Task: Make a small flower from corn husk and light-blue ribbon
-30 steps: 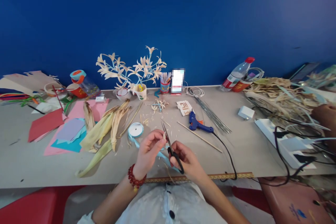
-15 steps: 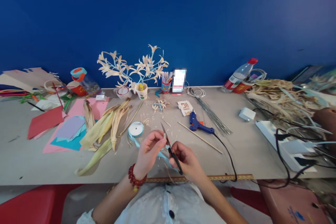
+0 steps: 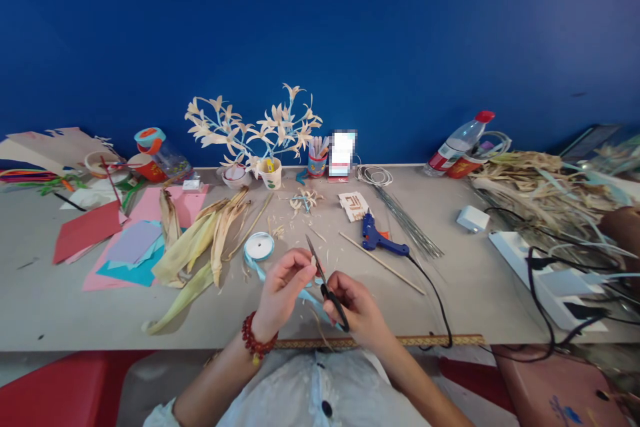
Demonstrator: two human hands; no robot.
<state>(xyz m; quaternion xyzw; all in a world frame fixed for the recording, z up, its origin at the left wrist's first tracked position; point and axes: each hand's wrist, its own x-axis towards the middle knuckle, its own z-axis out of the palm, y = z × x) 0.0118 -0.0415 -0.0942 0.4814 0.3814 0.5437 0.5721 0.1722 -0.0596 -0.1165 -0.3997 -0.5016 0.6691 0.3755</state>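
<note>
Black-handled scissors (image 3: 334, 305) are gripped in my right hand (image 3: 357, 310), their blades pointing up and away beside my left fingertips. My left hand (image 3: 285, 287) pinches a small pale husk piece (image 3: 314, 263) against the blades. Beyond my left hand lies a spool of light blue ribbon (image 3: 259, 246), its loose end running under my hands. Small husk scraps and a little husk flower (image 3: 304, 200) are on the table ahead. To the right rest a thin stick (image 3: 383, 263) and a blue glue gun (image 3: 383, 237).
Dried corn husks (image 3: 203, 240) and coloured paper (image 3: 86, 232) lie left. Husk flowers in a paper cup (image 3: 271, 175) stand at the back near a lit phone (image 3: 342, 155). Wires (image 3: 410, 221), a bottle (image 3: 459, 145) and a power strip (image 3: 545, 280) are right; another person's arm shows at the right edge.
The view has shifted very slightly. Both hands keep almost the same pose, with the scissors and the husk piece still held.
</note>
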